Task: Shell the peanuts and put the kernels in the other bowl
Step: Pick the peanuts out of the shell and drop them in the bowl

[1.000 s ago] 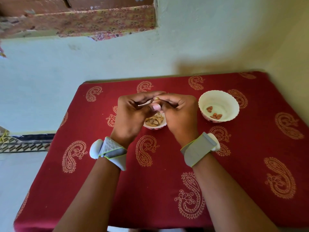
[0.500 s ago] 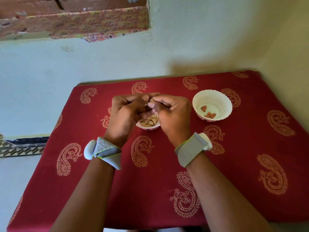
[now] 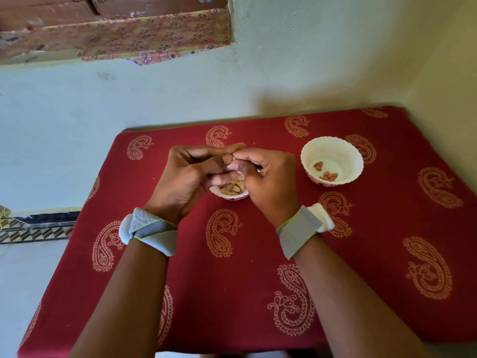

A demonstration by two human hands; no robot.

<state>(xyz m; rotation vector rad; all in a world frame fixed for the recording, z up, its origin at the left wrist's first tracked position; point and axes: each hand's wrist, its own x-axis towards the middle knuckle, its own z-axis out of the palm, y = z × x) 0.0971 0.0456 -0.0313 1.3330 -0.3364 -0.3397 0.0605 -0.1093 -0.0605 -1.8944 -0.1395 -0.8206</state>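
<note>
Pinching one peanut point(image 3: 233, 158) between them, the left hand point(image 3: 192, 177) and right hand point(image 3: 268, 177) stay curled fingertip to fingertip above the small bowl of shells point(image 3: 232, 191), much as a second ago. At three o'clock, the white bowl point(image 3: 333, 151) holds five kernels point(image 3: 327, 174) on the red cloth point(image 3: 232, 280).
</note>
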